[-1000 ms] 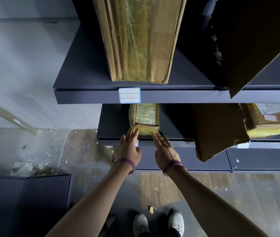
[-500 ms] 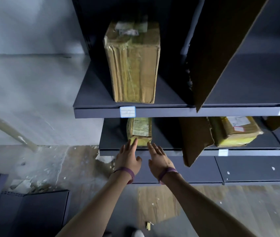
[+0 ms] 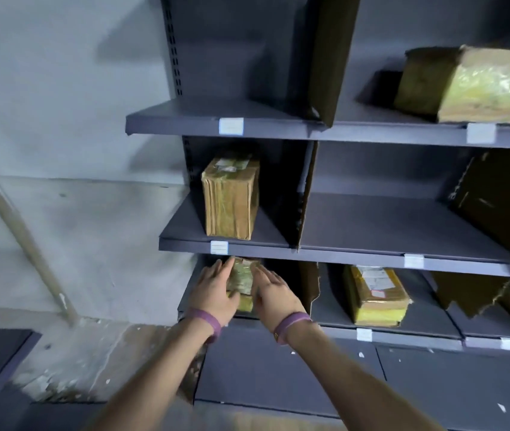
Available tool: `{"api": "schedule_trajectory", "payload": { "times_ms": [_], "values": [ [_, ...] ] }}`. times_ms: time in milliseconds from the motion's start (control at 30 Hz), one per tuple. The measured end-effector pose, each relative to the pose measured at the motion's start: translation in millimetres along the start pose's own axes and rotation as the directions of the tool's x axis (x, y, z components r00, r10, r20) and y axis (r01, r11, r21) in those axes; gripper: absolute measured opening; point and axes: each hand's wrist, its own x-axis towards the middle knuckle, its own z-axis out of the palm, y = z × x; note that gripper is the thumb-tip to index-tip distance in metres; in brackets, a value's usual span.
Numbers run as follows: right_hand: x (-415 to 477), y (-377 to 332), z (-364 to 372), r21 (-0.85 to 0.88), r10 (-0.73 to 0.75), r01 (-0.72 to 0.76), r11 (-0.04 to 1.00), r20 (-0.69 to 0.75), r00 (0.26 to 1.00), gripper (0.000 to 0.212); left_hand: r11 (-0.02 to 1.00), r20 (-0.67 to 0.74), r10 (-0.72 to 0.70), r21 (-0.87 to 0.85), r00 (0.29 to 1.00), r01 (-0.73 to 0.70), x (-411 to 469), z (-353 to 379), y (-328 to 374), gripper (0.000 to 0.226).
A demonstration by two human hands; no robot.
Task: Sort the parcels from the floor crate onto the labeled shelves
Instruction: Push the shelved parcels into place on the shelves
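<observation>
Left hand point(image 3: 216, 293) and right hand point(image 3: 273, 295) flank the parcel point(image 3: 242, 283) with straight fingers, probably squaring it on its shelf point(image 3: 329, 303).

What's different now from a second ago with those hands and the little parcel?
Both hands slid forward: the left hand and right hand now flank the small parcel, fingers straight, where before their fingertips were at its front. The parcel stays on the bottom shelf; the tall parcel above has not moved.
</observation>
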Motion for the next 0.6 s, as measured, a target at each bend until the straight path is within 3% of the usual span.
{"api": "schedule_trajectory", "payload": {
  "times_ms": [200,367,600],
  "values": [
    [-27.3,-24.8,-85.7,-0.055,-0.128,0.123,0.991,-0.096,0.987,0.062,0.996,-0.146,0.088,0.0,0.985,-0.089,-23.5,-57.1,62.1,0.061],
    [-33.0,-53.6,-151.0,-0.053,-0.2,0.193,0.98,-0.217,0.955,0.059,0.974,-0.352,0.193,-0.04,0.916,-0.221,-27.9,-117.6,102.4,0.058],
    [-49.6,-53.9,-203.9,-0.08,-0.234,0.22,0.972,-0.36,0.903,0.055,0.925,-0.404,0.318,-0.067,0.858,-0.375,-27.6,-139.1,144.5,0.048]
  ]
}}
